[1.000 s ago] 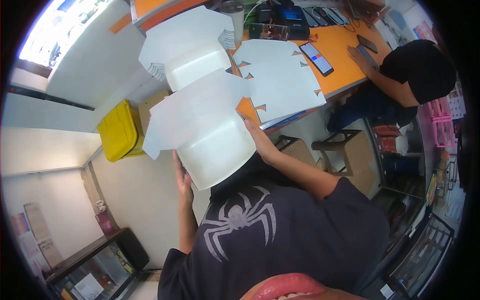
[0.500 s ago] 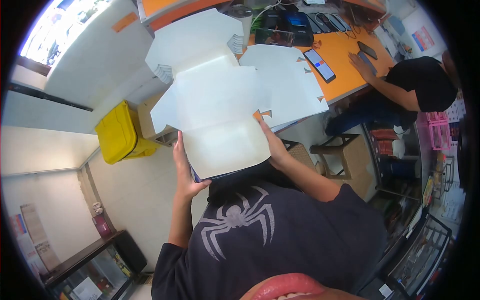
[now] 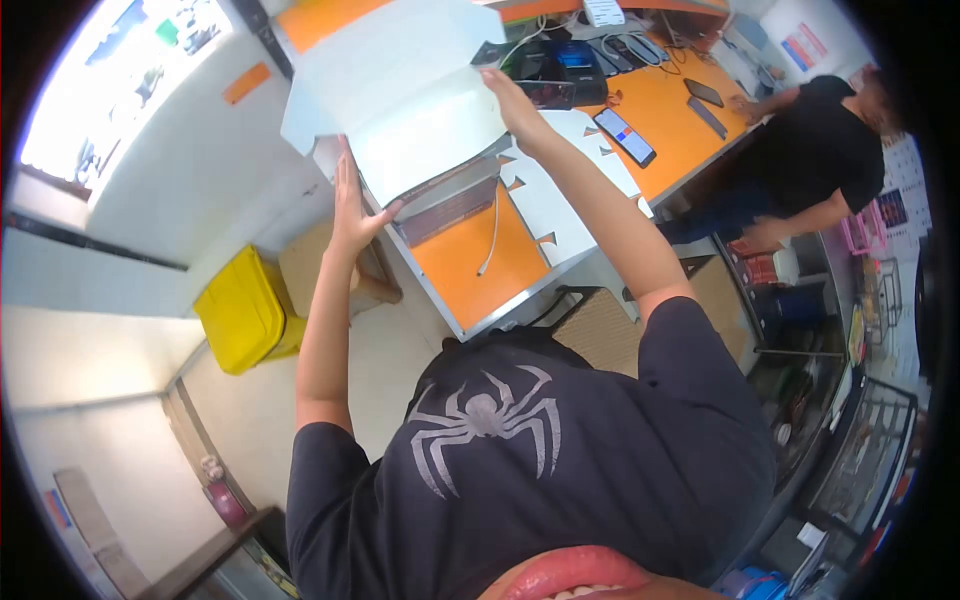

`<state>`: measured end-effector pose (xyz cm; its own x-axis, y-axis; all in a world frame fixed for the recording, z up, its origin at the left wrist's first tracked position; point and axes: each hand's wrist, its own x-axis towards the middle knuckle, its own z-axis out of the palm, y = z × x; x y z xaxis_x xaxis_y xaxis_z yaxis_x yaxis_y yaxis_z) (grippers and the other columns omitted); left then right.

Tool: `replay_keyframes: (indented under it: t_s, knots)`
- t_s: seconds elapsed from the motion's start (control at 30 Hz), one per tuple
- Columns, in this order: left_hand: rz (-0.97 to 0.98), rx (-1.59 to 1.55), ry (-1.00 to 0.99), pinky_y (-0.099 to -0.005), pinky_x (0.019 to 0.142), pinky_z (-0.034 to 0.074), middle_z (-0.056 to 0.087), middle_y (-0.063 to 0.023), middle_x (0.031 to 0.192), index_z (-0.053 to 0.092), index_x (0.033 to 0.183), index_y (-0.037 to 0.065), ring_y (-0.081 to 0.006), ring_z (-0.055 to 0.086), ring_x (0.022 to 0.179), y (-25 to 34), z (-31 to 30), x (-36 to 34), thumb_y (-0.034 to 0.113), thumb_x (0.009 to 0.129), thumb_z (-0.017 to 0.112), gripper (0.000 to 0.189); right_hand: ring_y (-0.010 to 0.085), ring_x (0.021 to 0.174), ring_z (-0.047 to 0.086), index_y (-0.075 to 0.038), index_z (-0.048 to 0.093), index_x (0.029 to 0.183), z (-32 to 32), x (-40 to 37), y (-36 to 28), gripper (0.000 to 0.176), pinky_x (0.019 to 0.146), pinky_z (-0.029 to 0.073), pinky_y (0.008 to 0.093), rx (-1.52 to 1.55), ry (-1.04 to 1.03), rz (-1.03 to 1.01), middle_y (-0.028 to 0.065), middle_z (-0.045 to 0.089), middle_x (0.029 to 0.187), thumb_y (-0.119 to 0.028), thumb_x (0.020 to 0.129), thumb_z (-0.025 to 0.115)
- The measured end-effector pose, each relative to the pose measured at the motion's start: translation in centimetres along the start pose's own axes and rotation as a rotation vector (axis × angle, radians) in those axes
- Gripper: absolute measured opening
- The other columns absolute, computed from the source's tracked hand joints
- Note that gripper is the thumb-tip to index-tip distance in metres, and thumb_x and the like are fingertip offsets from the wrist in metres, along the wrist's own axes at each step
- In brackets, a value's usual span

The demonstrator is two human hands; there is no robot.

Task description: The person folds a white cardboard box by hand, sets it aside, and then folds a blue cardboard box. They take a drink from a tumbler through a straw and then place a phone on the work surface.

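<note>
A stack of flat white cardboard box blanks (image 3: 425, 130) is held between my two hands at the far-left end of the orange counter (image 3: 455, 265). Along the stack's left side lies my left hand (image 3: 355, 205), with its thumb at the near corner. My right hand (image 3: 512, 108) grips the right edge, its fingers partly hidden. Printed brown sides show at the stack's near edge. Just right of it, more white die-cut cardboard (image 3: 575, 185) lies on the counter. A white cable (image 3: 492, 235) trails between them.
On the counter are a lit phone (image 3: 625, 137), a dark phone (image 3: 703, 92) and black devices (image 3: 575, 62). A person in black (image 3: 825, 150) is at the right. A yellow bin (image 3: 245, 310) stands lower left, and a woven stool (image 3: 600, 330) by the counter's front.
Both hands have carried the stack forward, away from my body, over the counter's left end. My arms are more stretched out. The other person's near hand has moved off the counter.
</note>
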<state>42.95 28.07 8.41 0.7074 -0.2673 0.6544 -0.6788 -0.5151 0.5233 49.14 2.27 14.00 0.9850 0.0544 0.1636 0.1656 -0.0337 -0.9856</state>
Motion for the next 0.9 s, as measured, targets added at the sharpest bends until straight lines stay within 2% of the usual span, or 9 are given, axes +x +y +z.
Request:
replay_keyframes:
  t_s: [0.13,0.17,0.3,0.4,0.5,0.6,0.7,0.77,0.9]
  knots:
    - [-0.041,0.031,-0.038,-0.0472,0.103,0.02,0.033,-0.0272,0.134,0.006,0.14,-0.003,-0.0402,0.031,0.122,-1.6,0.9,-0.2,0.047,0.06,0.066,0.112,0.0182,0.109,0.048,-0.005,0.046,0.122,0.0,0.7,0.4,0.04,0.093,0.035,0.0286,-0.138,-0.011,0.011,0.0107,0.052,0.117,-0.032,0.094,0.036]
    - [-0.031,0.08,-0.037,-0.0459,0.102,0.02,0.04,-0.0252,0.126,0.008,0.14,-0.004,-0.0382,0.035,0.118,-2.1,1.0,-0.4,0.049,0.058,0.067,0.114,0.0218,0.107,0.05,-0.001,0.048,0.119,0.3,0.5,0.6,0.041,0.093,0.035,0.0291,-0.131,0.065,-0.013,0.0142,0.055,0.113,-0.031,0.094,0.035]
    - [-0.079,0.067,-0.056,-0.0433,0.096,0.023,0.047,-0.0201,0.115,0.015,0.139,-0.005,-0.0326,0.039,0.109,-2.2,1.2,-0.9,0.055,0.054,0.068,0.116,0.0219,0.108,0.049,-0.002,0.047,0.12,0.2,0.4,1.2,0.043,0.094,0.034,0.0296,-0.187,0.085,0.018,0.0139,0.054,0.115,-0.033,0.094,0.036]
    - [-0.142,0.079,-0.083,-0.0438,0.099,0.021,0.046,-0.0208,0.117,0.018,0.139,-0.005,-0.0326,0.037,0.112,-2.3,1.4,-1.6,0.057,0.052,0.069,0.118,0.0204,0.113,0.046,-0.002,0.044,0.124,0.2,0.2,1.2,0.046,0.096,0.032,0.0295,-0.219,0.049,0.075,0.0131,0.051,0.12,-0.036,0.094,0.036]
    - [-0.066,0.162,0.005,-0.045,0.101,0.019,0.043,-0.022,0.121,0.023,0.137,-0.005,-0.0333,0.035,0.117,-2.5,1.9,-1.9,0.058,0.05,0.07,0.118,0.0206,0.113,0.047,-0.003,0.044,0.124,0.1,-0.5,0.8,0.047,0.096,0.032,0.0297,-0.189,0.031,0.092,0.0133,0.051,0.12,-0.037,0.094,0.037]
    - [-0.087,0.101,-0.012,-0.0463,0.103,0.02,0.035,-0.024,0.129,0.023,0.137,-0.003,-0.0367,0.028,0.123,-3.1,2.0,-2.2,0.061,0.055,0.069,0.114,0.0208,0.112,0.047,-0.004,0.044,0.125,0.4,-0.9,0.6,0.047,0.096,0.032,0.0298,-0.212,0.044,0.088,0.0132,0.051,0.12,-0.038,0.094,0.037]
    - [-0.071,0.037,0.061,-0.0471,0.103,0.019,0.036,-0.0246,0.131,0.028,0.134,-0.006,-0.0357,0.03,0.123,-3.2,2.4,-2.5,0.059,0.05,0.07,0.114,0.0212,0.112,0.047,-0.004,0.043,0.126,0.4,-0.8,1.8,0.048,0.096,0.032,0.0303,-0.265,0.027,0.071,0.0133,0.051,0.12,-0.039,0.093,0.037]
    - [-0.088,0.007,0.093,-0.0484,0.103,0.018,0.032,-0.0244,0.134,0.027,0.135,-0.005,-0.0362,0.027,0.125,-3.8,2.6,-3.0,0.061,0.053,0.069,0.113,0.0218,0.113,0.046,-0.002,0.042,0.126,0.3,-0.1,3.1,0.051,0.096,0.032,0.0306,-0.266,-0.028,0.082,0.0142,0.05,0.121,-0.04,0.093,0.038]
    - [-0.122,0.01,0.159,-0.0502,0.105,0.015,0.014,-0.0233,0.144,0.024,0.137,-0.003,-0.037,0.014,0.133,-4.2,2.9,-4.1,0.067,0.059,0.063,0.112,0.0273,0.109,0.051,0.005,0.045,0.122,1.6,-0.4,2.5,0.057,0.093,0.036,0.0317,-0.278,0.056,0.259,0.022,0.052,0.116,-0.042,0.09,0.042]
